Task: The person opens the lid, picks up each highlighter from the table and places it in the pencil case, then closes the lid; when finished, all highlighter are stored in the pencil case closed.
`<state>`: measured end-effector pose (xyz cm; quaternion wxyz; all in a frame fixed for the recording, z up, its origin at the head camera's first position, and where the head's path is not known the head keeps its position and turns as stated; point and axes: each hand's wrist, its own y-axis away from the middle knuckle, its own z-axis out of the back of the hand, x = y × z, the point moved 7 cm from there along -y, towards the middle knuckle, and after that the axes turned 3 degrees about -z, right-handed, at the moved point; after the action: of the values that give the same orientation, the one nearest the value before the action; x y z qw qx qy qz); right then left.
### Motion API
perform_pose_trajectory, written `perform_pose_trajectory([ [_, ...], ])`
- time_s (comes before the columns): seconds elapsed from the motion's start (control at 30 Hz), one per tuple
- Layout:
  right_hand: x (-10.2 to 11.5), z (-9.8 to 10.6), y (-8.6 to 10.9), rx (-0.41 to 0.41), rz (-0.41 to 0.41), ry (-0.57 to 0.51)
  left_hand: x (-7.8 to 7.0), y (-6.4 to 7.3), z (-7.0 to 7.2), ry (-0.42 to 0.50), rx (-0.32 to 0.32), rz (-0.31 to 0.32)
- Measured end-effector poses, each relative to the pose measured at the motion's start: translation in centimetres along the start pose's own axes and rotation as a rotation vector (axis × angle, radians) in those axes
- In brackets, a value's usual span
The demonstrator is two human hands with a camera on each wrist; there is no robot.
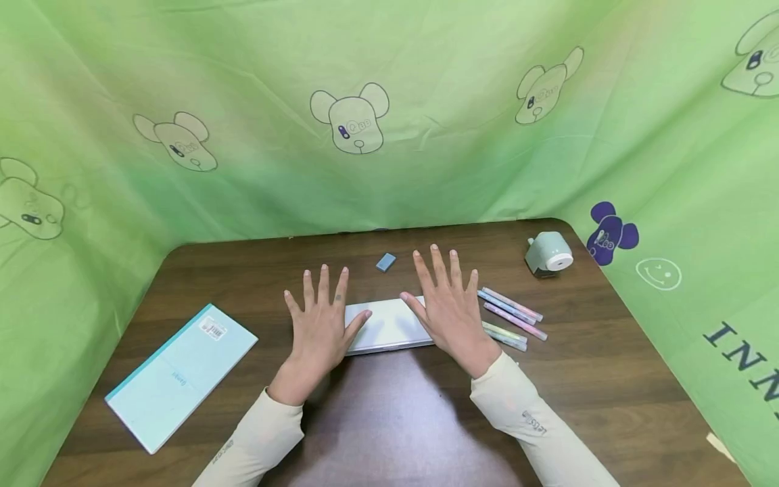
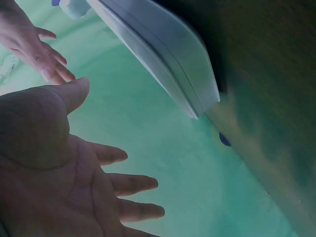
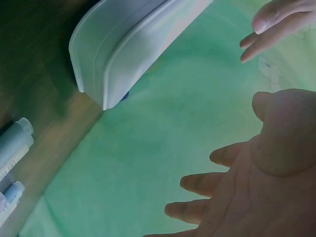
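On the brown wood-grain table [image 1: 389, 412], beneath the spread, empty left hand [image 1: 319, 333] and right hand [image 1: 453, 315], lies a long white, apparently plastic case [image 1: 387, 326]: likely light, stiff, smooth; best gripped at its ends.

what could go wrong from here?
The right hand hovers beside loose pens; a sideways sweep could scatter them.
It and the left hand partly hide the white pencil case in the head view; contact may be misjudged.
Pushing the case back might nudge the blue eraser behind it.
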<state>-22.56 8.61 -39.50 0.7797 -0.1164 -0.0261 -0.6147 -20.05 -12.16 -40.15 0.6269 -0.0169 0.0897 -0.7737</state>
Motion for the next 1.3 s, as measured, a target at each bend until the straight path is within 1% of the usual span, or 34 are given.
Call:
perform_pose_trajectory([
  [0.13, 0.0, 0.1, 0.0, -0.002, -0.002, -0.001, 0.1, 0.1, 0.1, 0.009, 0.003, 0.001],
  [0.2, -0.1, 0.1, 0.0, 0.008, 0.000, -0.011, 0.1, 0.1, 0.1, 0.013, 0.012, 0.004],
  [0.27, -0.4, 0.0, 0.0, 0.034, 0.002, -0.033, 0.1, 0.1, 0.0, 0.019, 0.018, 0.002],
  [0.37, -1.1, -0.1, 0.1, 0.085, 0.021, -0.105, 0.2, 0.0, 0.1, 0.022, 0.009, -0.004],
  [0.4, -1.3, -0.2, 0.1, 0.106, 0.036, -0.135, 0.2, 0.0, 0.1, 0.019, 0.004, -0.005],
  [0.47, -1.9, -0.3, 0.1, 0.150, 0.077, -0.207, 0.4, -0.1, 0.2, 0.022, 0.014, 0.000],
  [0.53, -2.6, -0.4, 0.2, 0.194, 0.123, -0.284, 0.7, -0.1, 0.1, 0.025, 0.040, 0.015],
  [0.6, -3.5, -0.6, 0.3, 0.232, 0.158, -0.352, 1.3, -0.1, -0.3, 0.036, 0.103, 0.047],
  [0.67, -4.4, -0.9, 0.4, 0.255, 0.171, -0.409, 2.2, -0.1, -0.7, 0.050, 0.170, 0.087],
  [0.73, -5.1, -1.3, 0.5, 0.278, 0.171, -0.442, 3.3, -0.1, -1.1, 0.066, 0.234, 0.123],
  [0.77, -5.4, -1.6, 0.6, 0.288, 0.173, -0.455, 3.8, -0.1, -1.3, 0.076, 0.263, 0.133],
  [0.8, -5.6, -1.9, 0.6, 0.300, 0.178, -0.464, 4.2, -0.1, -1.4, 0.088, 0.276, 0.129],
  [0.87, -5.8, -2.4, 0.8, 0.324, 0.188, -0.480, 4.6, -0.2, -1.4, 0.135, 0.290, 0.080],
  [0.93, -5.7, -2.7, 0.9, 0.341, 0.212, -0.489, 4.6, -0.2, -1.5, 0.220, 0.298, -0.006],
  [1.0, -5.4, -3.0, 1.0, 0.345, 0.249, -0.483, 4.2, -0.1, -1.6, 0.320, 0.313, -0.109],
  [1.07, -5.0, -3.2, 1.1, 0.340, 0.283, -0.479, 3.7, 0.2, -1.9, 0.416, 0.337, -0.186],
  [1.1, -4.9, -3.3, 1.1, 0.333, 0.300, -0.473, 3.5, 0.3, -2.0, 0.452, 0.345, -0.214],
  [1.17, -4.7, -3.5, 1.1, 0.322, 0.326, -0.469, 3.1, 0.4, -2.3, 0.489, 0.350, -0.259],
  [1.3, -4.5, -3.9, 1.1, 0.312, 0.352, -0.452, 2.8, 0.5, -2.9, 0.499, 0.343, -0.307],
])
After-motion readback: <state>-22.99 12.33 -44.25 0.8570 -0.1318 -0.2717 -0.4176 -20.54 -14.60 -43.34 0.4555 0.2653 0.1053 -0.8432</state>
